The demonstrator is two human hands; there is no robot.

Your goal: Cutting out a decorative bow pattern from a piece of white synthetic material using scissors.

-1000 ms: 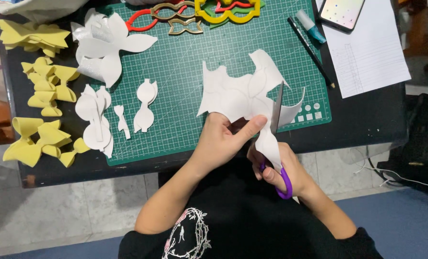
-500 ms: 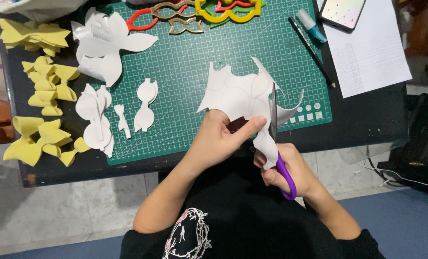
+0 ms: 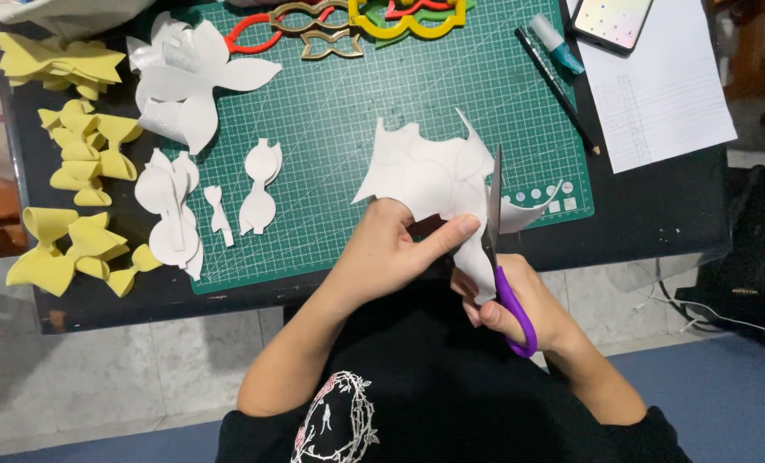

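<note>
My left hand (image 3: 395, 249) pinches a white foam sheet (image 3: 430, 176) with jagged cut edges, thumb on top, over the front edge of a green cutting mat (image 3: 357, 111). My right hand (image 3: 520, 309) grips purple-handled scissors (image 3: 501, 257). Their blades point away from me and run up through the sheet's right side. A curled white strip (image 3: 533, 213) hangs off to the right of the blades.
White cut bow pieces (image 3: 258, 184) and a white bow (image 3: 185, 81) lie on the mat's left. Yellow foam bows (image 3: 78, 146) sit along the black table's left edge. Coloured bow templates (image 3: 374, 17) are at the top. A pencil (image 3: 558, 90), glue tube, phone and paper sheet (image 3: 665, 86) lie right.
The scissors have advanced further up into the white sheet. My left hand has turned the sheet slightly, and the strip at the right has curled away more.
</note>
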